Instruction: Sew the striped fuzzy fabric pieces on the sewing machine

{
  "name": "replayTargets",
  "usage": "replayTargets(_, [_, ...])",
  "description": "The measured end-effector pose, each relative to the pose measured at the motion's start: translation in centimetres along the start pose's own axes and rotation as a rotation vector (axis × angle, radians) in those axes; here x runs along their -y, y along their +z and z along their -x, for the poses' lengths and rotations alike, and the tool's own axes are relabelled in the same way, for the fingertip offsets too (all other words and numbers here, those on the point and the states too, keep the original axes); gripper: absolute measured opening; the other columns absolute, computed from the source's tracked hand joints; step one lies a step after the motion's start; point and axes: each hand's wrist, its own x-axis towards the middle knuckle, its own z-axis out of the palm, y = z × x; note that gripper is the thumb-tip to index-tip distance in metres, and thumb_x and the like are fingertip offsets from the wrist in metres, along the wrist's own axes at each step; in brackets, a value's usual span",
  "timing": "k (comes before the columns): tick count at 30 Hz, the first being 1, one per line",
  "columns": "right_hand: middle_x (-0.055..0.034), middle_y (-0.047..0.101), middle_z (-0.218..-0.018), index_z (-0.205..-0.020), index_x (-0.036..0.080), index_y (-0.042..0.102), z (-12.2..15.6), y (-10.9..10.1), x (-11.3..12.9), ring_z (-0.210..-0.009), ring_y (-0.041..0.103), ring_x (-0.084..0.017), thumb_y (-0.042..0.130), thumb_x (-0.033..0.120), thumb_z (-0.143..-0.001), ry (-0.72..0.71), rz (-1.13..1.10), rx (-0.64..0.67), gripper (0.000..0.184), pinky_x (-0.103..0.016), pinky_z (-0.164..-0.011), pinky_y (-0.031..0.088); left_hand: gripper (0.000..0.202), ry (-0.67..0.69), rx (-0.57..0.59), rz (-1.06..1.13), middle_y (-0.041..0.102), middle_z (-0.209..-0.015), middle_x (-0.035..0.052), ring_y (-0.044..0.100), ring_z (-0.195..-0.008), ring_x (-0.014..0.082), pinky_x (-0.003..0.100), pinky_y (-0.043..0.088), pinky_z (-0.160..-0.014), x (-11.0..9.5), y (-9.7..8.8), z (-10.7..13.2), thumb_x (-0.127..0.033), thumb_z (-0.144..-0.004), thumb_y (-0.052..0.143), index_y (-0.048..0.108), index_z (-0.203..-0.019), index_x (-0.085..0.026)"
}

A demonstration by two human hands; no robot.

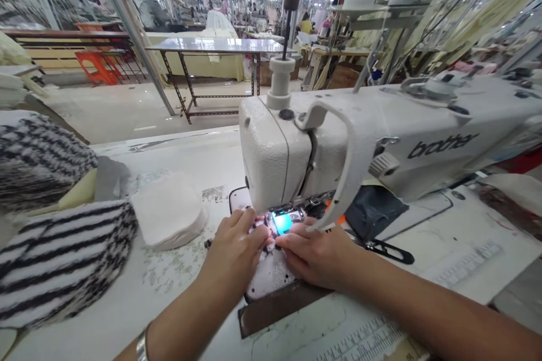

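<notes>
Both my hands rest at the needle area of a white Brother sewing machine (381,135). My left hand (235,248) lies with fingers bent, pressing a small pale fabric piece (271,273) onto the machine bed. My right hand (315,254) presses the same piece from the right, fingertips next to the lit presser foot (283,221). The fingertips of both hands nearly meet just in front of the needle. Most of the fabric piece is hidden under my hands.
A stack of white cut pieces (169,211) lies left of the machine. Black-and-white striped fabric stacks (59,262) fill the left edge. Black scissors (387,249) lie right of the needle. A metal table (215,48) and orange stools (99,65) stand across the aisle.
</notes>
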Motion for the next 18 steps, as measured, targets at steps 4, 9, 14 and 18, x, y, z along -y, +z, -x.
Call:
replayTargets(4, [-0.0026, 0.064, -0.068, -0.081, 0.020, 0.063, 0.2, -0.1, -0.3, -0.065, 0.057, -0.016, 0.044, 0.019, -0.083, -0.002, -0.017, 0.013, 0.019, -0.031, -0.072, 0.039, 0.009, -0.079, 0.107, 0.121, 0.056, -0.078, 0.0044, 0.051, -0.077, 0.0202, 0.031, 0.042, -0.065, 0.3, -1.3, -0.7, -0.016, -0.081, 0.060, 0.065, -0.073, -0.018])
replayTargets(9, [-0.0024, 0.063, -0.062, -0.076, 0.020, 0.064, 0.0, -0.6, -0.7, -0.060, 0.056, -0.016, 0.043, 0.020, -0.084, -0.009, -0.019, 0.028, 0.023, -0.030, -0.066, 0.038, 0.014, 0.128, 0.308, 0.264, 0.057, -0.080, 0.0014, 0.052, -0.070, 0.0147, 0.027, 0.043, -0.068, 2.5, -3.0, -1.5, -0.019, -0.085, 0.055, 0.068, -0.080, -0.023])
replayTargets(14, [-0.0018, 0.063, -0.062, -0.072, 0.021, 0.064, -0.3, -1.2, -1.1, -0.057, 0.053, -0.016, 0.044, 0.019, -0.083, -0.020, 0.034, -0.053, 0.024, -0.030, -0.066, 0.037, 0.011, 0.083, 0.150, 0.268, 0.056, -0.088, 0.0041, 0.053, -0.081, 0.0187, 0.031, 0.045, -0.072, 2.2, -1.5, -0.7, -0.022, -0.084, 0.058, 0.069, -0.083, -0.024])
replayTargets(18, [-0.0026, 0.064, -0.064, -0.071, 0.021, 0.065, -0.3, -1.2, -1.2, -0.058, 0.055, -0.016, 0.044, 0.018, -0.082, -0.023, 0.026, -0.074, 0.023, -0.030, -0.067, 0.037, 0.010, -0.011, 0.047, 0.212, 0.053, -0.088, 0.0059, 0.051, -0.085, 0.0219, 0.035, 0.047, -0.072, 0.7, -0.6, -0.1, -0.015, -0.080, 0.062, 0.069, -0.082, -0.021])
